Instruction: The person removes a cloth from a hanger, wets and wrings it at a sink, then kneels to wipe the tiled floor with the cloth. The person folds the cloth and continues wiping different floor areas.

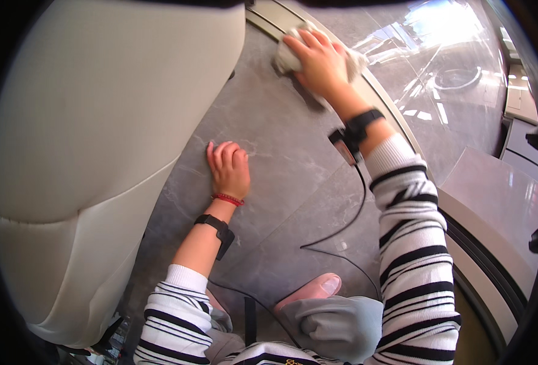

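My right hand (321,61) presses, palm down, on a crumpled off-white cloth (289,57), its fingers spread over it. The cloth lies across a pale frame rail (383,98) that borders the grey marbled floor (287,173). Part of the cloth is blurred, and its underside is hidden. Lower and to the left, my left hand (228,169) is over the floor with loosely curled fingers. Nothing shows in it, though its palm is hidden. Whether it touches the floor I cannot tell.
A large cream upholstered seat or sofa (113,105) fills the left side. Black cables (363,196) run from the wrist devices towards my body. Pink slippers (310,289) are below. Right of the rail lie a shiny, reflective surface (426,77) and a pale block (488,191).
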Action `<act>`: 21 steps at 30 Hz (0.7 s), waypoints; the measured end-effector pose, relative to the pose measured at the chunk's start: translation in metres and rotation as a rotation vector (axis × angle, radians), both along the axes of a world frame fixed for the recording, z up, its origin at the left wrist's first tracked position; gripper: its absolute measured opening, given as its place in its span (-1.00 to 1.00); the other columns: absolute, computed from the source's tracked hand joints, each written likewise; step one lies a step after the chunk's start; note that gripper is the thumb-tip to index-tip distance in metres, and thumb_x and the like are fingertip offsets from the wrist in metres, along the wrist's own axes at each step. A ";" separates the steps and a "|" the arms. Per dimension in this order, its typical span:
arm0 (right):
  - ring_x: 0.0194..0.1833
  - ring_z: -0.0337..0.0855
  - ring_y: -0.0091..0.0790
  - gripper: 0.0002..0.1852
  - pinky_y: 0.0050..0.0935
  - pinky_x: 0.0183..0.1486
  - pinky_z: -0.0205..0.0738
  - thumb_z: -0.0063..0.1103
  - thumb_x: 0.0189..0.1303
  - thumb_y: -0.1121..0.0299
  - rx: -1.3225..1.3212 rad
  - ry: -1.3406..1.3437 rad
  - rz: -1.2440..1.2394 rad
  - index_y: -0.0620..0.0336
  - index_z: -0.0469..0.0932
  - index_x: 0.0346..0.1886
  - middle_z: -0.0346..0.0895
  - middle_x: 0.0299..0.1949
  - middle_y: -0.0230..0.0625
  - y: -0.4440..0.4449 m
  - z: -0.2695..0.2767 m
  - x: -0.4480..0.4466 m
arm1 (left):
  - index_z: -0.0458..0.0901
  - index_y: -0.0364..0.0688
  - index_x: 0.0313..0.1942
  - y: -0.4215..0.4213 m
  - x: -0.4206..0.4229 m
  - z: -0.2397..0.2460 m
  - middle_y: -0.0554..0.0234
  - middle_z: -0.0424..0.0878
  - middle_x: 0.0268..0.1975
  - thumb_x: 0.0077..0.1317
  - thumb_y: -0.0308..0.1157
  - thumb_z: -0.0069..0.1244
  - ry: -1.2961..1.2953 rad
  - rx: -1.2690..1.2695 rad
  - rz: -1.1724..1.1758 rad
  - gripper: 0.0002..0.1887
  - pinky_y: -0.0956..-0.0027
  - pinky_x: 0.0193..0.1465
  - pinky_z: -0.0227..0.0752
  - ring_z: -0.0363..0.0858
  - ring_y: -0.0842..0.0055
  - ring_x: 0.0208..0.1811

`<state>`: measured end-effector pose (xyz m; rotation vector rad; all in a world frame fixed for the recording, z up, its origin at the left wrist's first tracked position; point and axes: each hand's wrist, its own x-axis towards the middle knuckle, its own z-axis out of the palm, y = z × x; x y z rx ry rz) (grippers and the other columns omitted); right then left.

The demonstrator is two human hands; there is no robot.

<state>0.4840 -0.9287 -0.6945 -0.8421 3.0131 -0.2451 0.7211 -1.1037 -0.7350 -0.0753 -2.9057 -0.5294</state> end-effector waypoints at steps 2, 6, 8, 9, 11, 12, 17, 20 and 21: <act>0.30 0.28 -0.18 -0.21 -0.03 0.20 0.23 0.41 -0.23 0.36 -0.018 0.031 -0.033 -0.29 0.35 0.22 0.34 0.25 -0.33 0.042 0.000 0.033 | 0.40 -0.17 -0.20 0.000 0.000 0.000 0.17 0.42 -0.04 0.23 -0.46 -0.01 -0.005 0.002 -0.001 -0.84 -0.15 0.37 -0.02 0.33 0.20 0.16; 0.25 0.33 -0.13 -0.18 -0.07 0.18 0.29 0.39 -0.32 0.44 0.000 -0.023 -0.141 -0.25 0.41 0.20 0.36 0.23 -0.28 0.136 0.009 0.109 | 0.41 -0.15 -0.20 -0.001 0.001 -0.002 0.19 0.43 -0.05 0.22 -0.44 0.01 0.001 -0.030 0.004 -0.83 -0.15 0.37 0.01 0.35 0.25 0.16; 0.22 0.36 -0.10 -0.17 -0.10 0.16 0.33 0.38 -0.37 0.49 0.022 -0.034 -0.219 -0.20 0.43 0.19 0.37 0.22 -0.25 0.179 0.016 0.148 | 0.41 -0.15 -0.20 -0.001 0.001 -0.004 0.19 0.44 -0.05 0.23 -0.43 0.00 0.025 -0.031 0.005 -0.84 -0.15 0.37 0.01 0.35 0.25 0.16; 0.20 0.38 -0.09 -0.16 -0.11 0.15 0.34 0.37 -0.39 0.51 0.022 -0.026 -0.251 -0.16 0.44 0.18 0.38 0.21 -0.24 0.197 0.018 0.166 | 0.41 -0.14 -0.20 -0.002 0.001 -0.005 0.19 0.44 -0.05 0.24 -0.42 0.00 0.048 -0.045 -0.005 -0.84 -0.15 0.37 0.01 0.35 0.25 0.16; 0.17 0.39 -0.05 -0.17 -0.12 0.15 0.36 0.36 -0.42 0.54 0.052 -0.069 -0.366 -0.10 0.46 0.16 0.39 0.19 -0.20 0.230 0.025 0.201 | 0.41 -0.16 -0.20 -0.002 0.001 -0.007 0.16 0.44 -0.03 0.28 -0.41 -0.05 0.044 -0.028 -0.003 -0.87 -0.13 0.37 0.00 0.34 0.22 0.16; 0.16 0.39 0.00 -0.15 -0.11 0.17 0.35 0.38 -0.40 0.53 0.105 -0.101 -0.433 -0.08 0.41 0.20 0.37 0.20 -0.15 0.242 0.026 0.216 | 0.40 -0.17 -0.19 -0.002 0.001 -0.008 0.15 0.43 -0.03 0.30 -0.41 -0.08 0.048 -0.019 -0.007 -0.88 -0.13 0.37 -0.01 0.33 0.20 0.16; 0.17 0.34 0.12 -0.09 -0.09 0.23 0.29 0.42 -0.28 0.42 0.161 -0.043 -0.656 0.12 0.23 0.30 0.29 0.23 0.04 0.268 0.006 0.264 | 0.41 -0.17 -0.21 -0.004 0.001 -0.009 0.18 0.45 -0.02 0.30 -0.41 -0.07 0.061 -0.052 -0.004 -0.90 -0.12 0.38 0.00 0.33 0.23 0.17; 0.21 0.28 0.17 -0.08 -0.05 0.25 0.24 0.42 -0.22 0.38 0.178 0.103 -0.735 0.20 0.18 0.32 0.24 0.25 0.10 0.262 -0.010 0.283 | 0.40 -0.17 -0.22 -0.003 0.000 -0.009 0.19 0.44 -0.03 0.33 -0.40 -0.11 0.054 -0.037 0.003 -0.92 -0.09 0.39 -0.01 0.32 0.24 0.17; 0.23 0.27 0.16 -0.06 -0.05 0.24 0.24 0.42 -0.22 0.33 0.189 0.092 -0.792 0.21 0.16 0.33 0.23 0.26 0.12 0.256 -0.014 0.293 | 0.40 -0.16 -0.22 -0.004 0.000 -0.009 0.19 0.44 -0.03 0.33 -0.40 -0.11 0.054 -0.049 -0.001 -0.92 -0.09 0.39 -0.01 0.32 0.24 0.17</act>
